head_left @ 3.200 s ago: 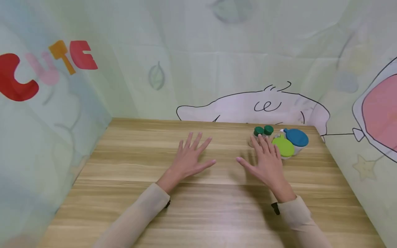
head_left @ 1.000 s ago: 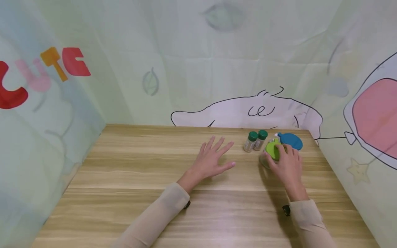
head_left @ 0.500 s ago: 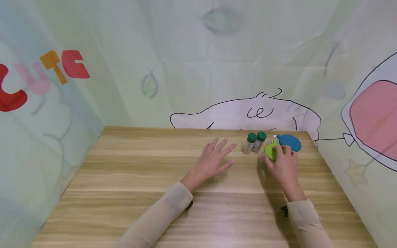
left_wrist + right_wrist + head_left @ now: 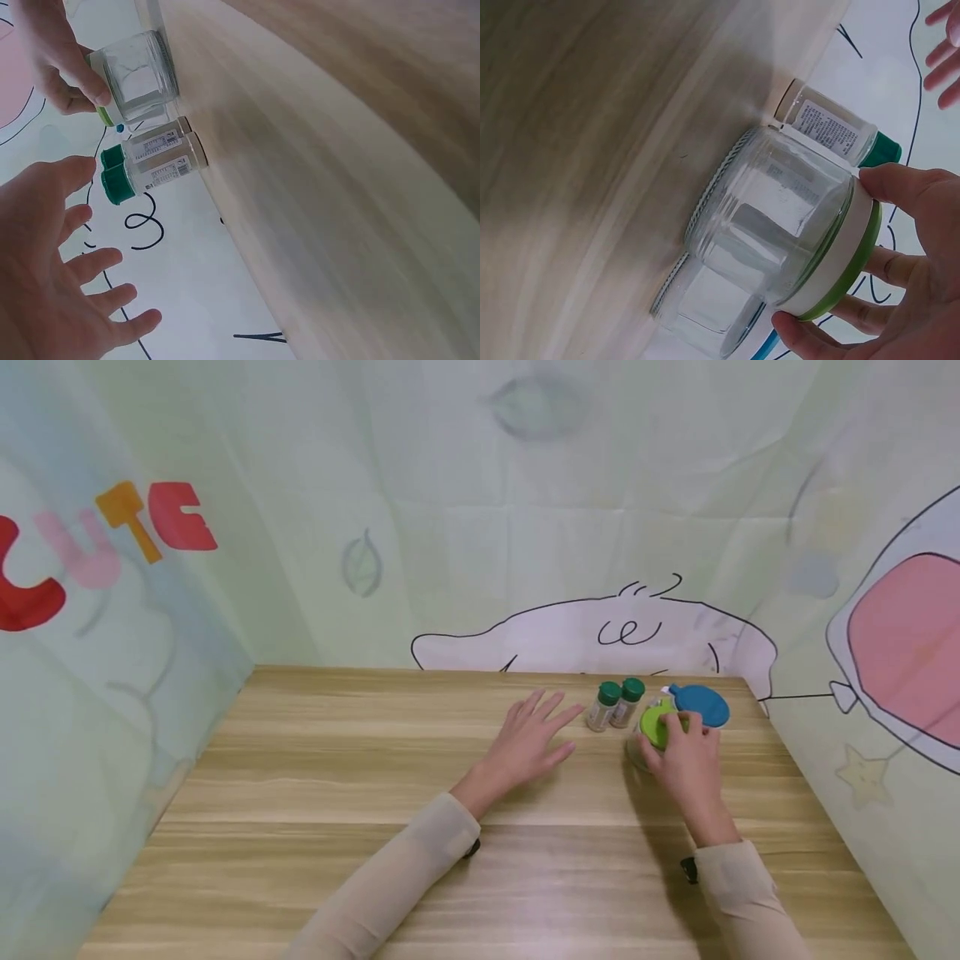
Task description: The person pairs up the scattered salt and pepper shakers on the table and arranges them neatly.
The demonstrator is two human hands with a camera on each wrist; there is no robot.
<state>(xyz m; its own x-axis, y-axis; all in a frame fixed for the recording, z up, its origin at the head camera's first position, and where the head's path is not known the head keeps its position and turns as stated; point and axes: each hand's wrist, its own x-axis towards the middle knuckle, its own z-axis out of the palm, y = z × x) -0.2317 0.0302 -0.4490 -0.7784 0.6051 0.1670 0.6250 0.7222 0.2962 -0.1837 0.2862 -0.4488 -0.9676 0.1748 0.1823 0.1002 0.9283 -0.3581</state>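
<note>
My right hand (image 4: 690, 768) grips the rim of the light-green lid (image 4: 652, 727) on a clear glass jar (image 4: 772, 217), thumb on one side and fingertips on the other. The jar stands upright with its base at the table top, and looks see-through and bare inside. My left hand (image 4: 528, 743) hovers over the table to the left with fingers spread, holding nothing. Its fingertips are near two small shaker bottles with dark-green caps (image 4: 609, 692), which stand side by side and carry white labels (image 4: 166, 174).
A second glass jar (image 4: 705, 300) with a blue lid (image 4: 703, 704) stands right behind the green-lidded one, by the table's back right corner. The wooden table (image 4: 337, 752) meets printed cloth walls (image 4: 465, 560) at its back and sides.
My right hand has moved from over the shaker bottles onto the green lid and grips it. My left hand has shifted right, closer to the bottles. The view has tilted slightly.
</note>
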